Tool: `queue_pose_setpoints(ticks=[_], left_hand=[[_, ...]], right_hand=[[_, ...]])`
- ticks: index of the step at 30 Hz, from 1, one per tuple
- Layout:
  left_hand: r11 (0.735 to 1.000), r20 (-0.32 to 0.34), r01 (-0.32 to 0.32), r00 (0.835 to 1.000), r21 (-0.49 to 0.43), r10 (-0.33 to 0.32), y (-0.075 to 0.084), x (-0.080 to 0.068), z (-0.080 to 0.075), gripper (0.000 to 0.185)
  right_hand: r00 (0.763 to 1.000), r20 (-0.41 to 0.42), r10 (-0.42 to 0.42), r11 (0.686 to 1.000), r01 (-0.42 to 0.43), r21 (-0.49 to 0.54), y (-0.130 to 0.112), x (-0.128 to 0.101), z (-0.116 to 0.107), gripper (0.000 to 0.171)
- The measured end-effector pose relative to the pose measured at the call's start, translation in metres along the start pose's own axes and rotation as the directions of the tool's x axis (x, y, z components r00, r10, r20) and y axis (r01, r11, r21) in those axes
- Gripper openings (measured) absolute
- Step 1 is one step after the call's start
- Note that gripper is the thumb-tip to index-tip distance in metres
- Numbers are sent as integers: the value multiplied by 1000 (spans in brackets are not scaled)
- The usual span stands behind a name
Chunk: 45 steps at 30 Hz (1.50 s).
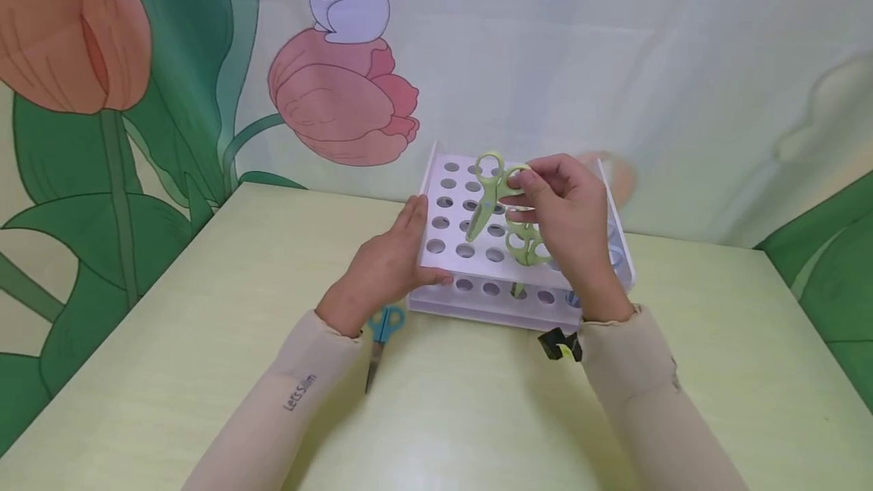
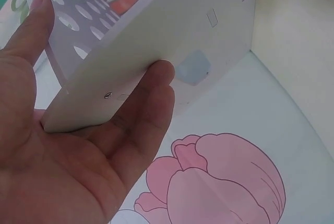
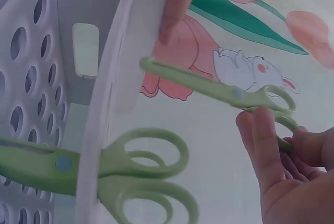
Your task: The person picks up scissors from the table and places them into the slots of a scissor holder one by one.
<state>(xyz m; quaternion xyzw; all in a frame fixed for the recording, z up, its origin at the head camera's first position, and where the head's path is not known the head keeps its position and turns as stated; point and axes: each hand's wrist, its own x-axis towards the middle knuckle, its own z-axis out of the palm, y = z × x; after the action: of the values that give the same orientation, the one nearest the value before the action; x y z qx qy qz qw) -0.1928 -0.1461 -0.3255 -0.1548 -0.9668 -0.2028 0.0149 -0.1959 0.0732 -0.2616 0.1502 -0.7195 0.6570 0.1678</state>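
A white rack (image 1: 470, 311) with rows of round holes stands on a pale yellow-green table (image 1: 204, 286). My left hand (image 1: 398, 256) grips its left side, thumb on the top plate and fingers along the side panel (image 2: 172, 20). My right hand (image 1: 521, 188) pinches the handle loop of green scissors (image 1: 486, 199), held above the rack with the blades pointing down at the holes. In the right wrist view these scissors (image 3: 219, 91) hang free of the rack's edge (image 3: 112, 104). A second pair of green scissors (image 1: 525, 248) stands in a hole under my right hand.
Blue-handled scissors (image 1: 385, 324) lie on the table under my left wrist. A small black and yellow object (image 1: 561, 343) sits by my right wrist. A cloth backdrop with tulips and a rabbit hangs just behind the rack.
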Motion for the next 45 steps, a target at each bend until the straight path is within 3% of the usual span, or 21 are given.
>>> queue_pose_setpoints(ticks=[8, 12, 17, 21, 28, 32, 34, 38, 41, 45], left_hand=[[1000, 5, -14, 1000, -2, 14, 3, 1, 3, 119], [1000, 7, -13, 1000, 3, 13, 3, 1, 3, 119], [1000, 2, -20, 1000, 18, 20, 1, 1, 3, 119], [1000, 3, -23, 1000, 21, 23, -2, 1, 2, 119], [1000, -6, -24, 1000, 20, 24, -5, -1, 2, 119], [999, -12, -30, 999, 17, 30, -5, -1, 3, 118], [999, -15, -32, 999, 19, 32, -4, 0, 3, 118], [999, -13, -34, 999, 34, 34, -3, 0, 1, 118], [999, 8, -39, 999, 35, 39, -4, 1, -2, 118], [998, 55, -64, 996, -7, 64, -10, 1, -6, 111]], right_hand=[[998, 5, 64, 994, -63, -93, 15, 13, 16, 12], [991, 29, 130, 970, -121, -211, 19, 14, 17, 11], [973, 82, 216, 881, -157, -447, 18, 15, 18, 13], [958, 141, 249, 799, -121, -590, 17, 16, 23, 13], [936, 205, 288, 690, -55, -722, 20, 20, 33, 12], [928, 200, 313, 663, -63, -746, 17, 21, 36, 13], [933, 183, 310, 663, -74, -745, 13, 19, 36, 14], [960, 133, 246, 706, -84, -703, 7, 9, 35, 19], [981, 117, 155, 771, -46, -635, 7, -7, 35, 18], [985, 157, 69, 895, 8, -446, 10, -34, 35, 14]])
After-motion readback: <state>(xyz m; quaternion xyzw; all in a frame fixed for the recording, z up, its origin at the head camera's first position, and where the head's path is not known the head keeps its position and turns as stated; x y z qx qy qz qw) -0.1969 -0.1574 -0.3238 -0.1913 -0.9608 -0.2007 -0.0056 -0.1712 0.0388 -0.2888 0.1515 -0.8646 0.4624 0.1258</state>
